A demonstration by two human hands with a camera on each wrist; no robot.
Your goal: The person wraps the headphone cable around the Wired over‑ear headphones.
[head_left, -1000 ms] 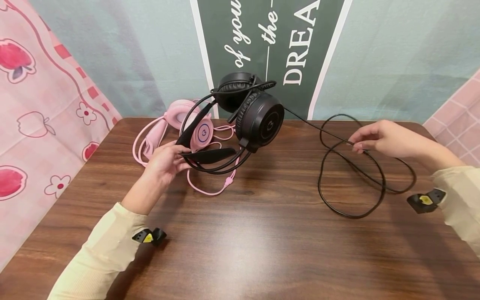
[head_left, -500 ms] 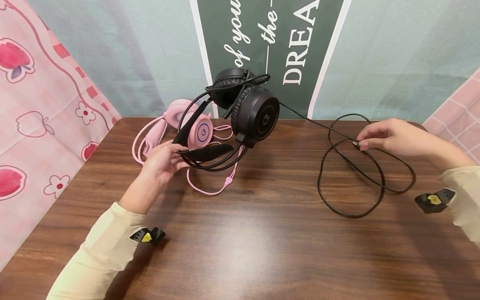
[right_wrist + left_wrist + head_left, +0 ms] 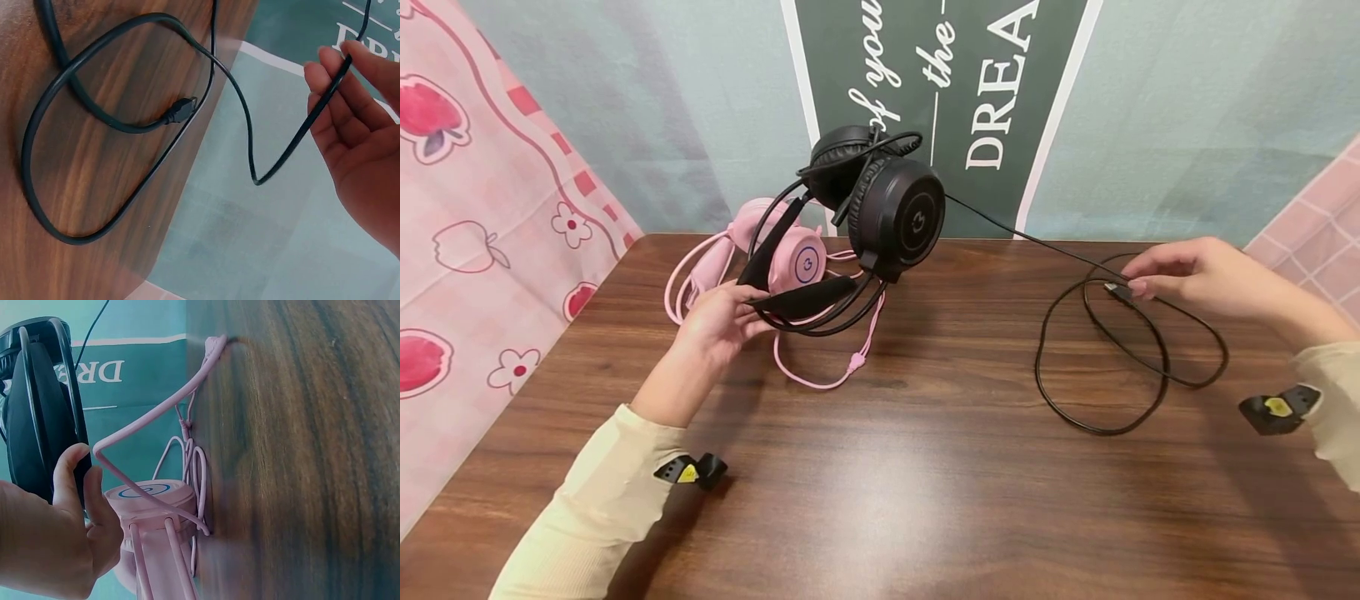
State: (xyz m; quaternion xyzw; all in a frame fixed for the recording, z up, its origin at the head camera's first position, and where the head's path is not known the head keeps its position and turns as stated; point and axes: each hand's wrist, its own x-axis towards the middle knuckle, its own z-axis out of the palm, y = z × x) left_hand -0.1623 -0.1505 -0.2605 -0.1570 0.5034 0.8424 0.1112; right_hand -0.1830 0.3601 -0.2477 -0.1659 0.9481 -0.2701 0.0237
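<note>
- We find the left hand (image 3: pixel 718 325) with its fingers grasping the headband of a black headset (image 3: pixel 898 212).
- We note the black headset raised clear of the worktop (image 3: pixel 880 467), its earcups pointing away from the hand, toward the backdrop.
- We record the right hand (image 3: pixel 1195 271) with thumb and fingers pinching a black cable (image 3: pixel 303 130).
- We trace this cable from the black headset to the right hand; further lengths lie in loops on the worktop.
- We see the cable's plug (image 3: pixel 181 110) lying on the worktop, apart from the right hand.
- We locate a pink headset (image 3: pixel 801 262) at the far left of the worktop, partly hidden by the black one.
- We observe a pink slider (image 3: pixel 857 362) on the pink headset's cord.
</note>
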